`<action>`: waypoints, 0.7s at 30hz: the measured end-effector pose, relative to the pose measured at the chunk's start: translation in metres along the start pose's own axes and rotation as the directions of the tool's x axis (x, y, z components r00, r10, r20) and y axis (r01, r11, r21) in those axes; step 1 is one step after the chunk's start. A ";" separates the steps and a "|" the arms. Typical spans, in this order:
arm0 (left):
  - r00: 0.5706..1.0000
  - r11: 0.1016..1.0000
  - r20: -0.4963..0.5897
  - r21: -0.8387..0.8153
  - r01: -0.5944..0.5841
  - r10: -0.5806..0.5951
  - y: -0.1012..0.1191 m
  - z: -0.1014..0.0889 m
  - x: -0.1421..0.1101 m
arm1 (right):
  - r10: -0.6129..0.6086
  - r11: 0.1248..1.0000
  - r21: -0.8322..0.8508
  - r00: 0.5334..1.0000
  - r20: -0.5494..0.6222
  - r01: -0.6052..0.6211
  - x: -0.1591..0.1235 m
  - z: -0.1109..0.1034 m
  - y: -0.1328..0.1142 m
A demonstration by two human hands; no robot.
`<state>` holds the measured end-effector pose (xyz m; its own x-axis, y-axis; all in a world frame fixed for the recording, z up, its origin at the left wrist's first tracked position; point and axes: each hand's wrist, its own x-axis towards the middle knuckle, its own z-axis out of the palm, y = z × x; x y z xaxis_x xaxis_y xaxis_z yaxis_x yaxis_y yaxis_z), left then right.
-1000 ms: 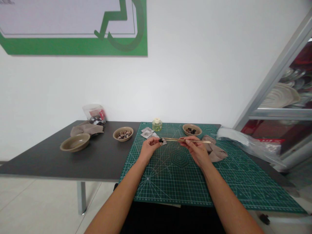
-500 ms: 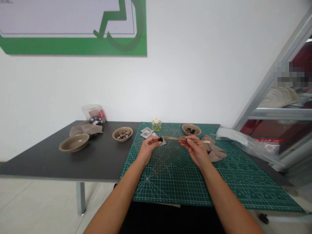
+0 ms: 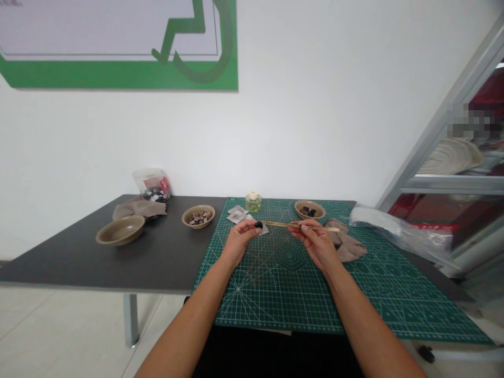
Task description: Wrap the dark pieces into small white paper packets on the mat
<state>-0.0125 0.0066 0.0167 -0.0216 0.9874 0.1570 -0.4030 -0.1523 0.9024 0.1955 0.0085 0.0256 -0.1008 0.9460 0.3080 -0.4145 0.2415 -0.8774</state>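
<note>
My left hand (image 3: 240, 239) pinches a small, dark, rounded piece (image 3: 258, 224) between thumb and fingertips. In my right hand (image 3: 315, 241) is a long, thin, light-wood stick (image 3: 277, 224), held nearly level like a pen; whether it is one stick or two side by side, I cannot tell. Its left tip is right at the dark piece, apparently touching it. Both hands are above the green cutting mat (image 3: 271, 299). Behind my left hand lie small printed packets (image 3: 237, 215), partly hidden by the fingers. A brown cloth (image 3: 348, 248) lies beside my right hand.
At the back stands a small glass jar (image 3: 253, 202) with yellowish contents. One bowl (image 3: 297, 214) holds dark pieces; another bowl (image 3: 185, 221) holds brownish ones. Farther left are a shallow bowl (image 3: 107, 239), a cloth (image 3: 136, 208) and a clear bag (image 3: 151, 181). Plastic wrapping (image 3: 389, 228) lies right.
The stick's left tip now meets the dark piece, where a slight gap showed before. Both hands otherwise keep nearly the same place and grip.
</note>
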 end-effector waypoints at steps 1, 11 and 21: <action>1.000 1.000 -0.003 0.005 0.001 -0.001 0.000 0.000 0.000 | -0.003 1.000 -0.004 1.000 -0.003 0.003 0.000 0.000 0.000; 1.000 1.000 0.005 0.001 0.003 -0.003 0.000 0.000 0.000 | -0.001 0.999 0.033 1.000 -0.005 0.001 0.000 0.001 0.000; 1.000 1.000 -0.008 0.027 0.007 -0.006 -0.001 -0.001 0.001 | -0.047 0.999 0.001 0.996 -0.080 0.047 0.005 -0.006 0.005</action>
<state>-0.0134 0.0076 0.0151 -0.0262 0.9886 0.1482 -0.3783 -0.1470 0.9139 0.1986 0.0157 0.0202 -0.0086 0.9479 0.3183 -0.4197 0.2855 -0.8616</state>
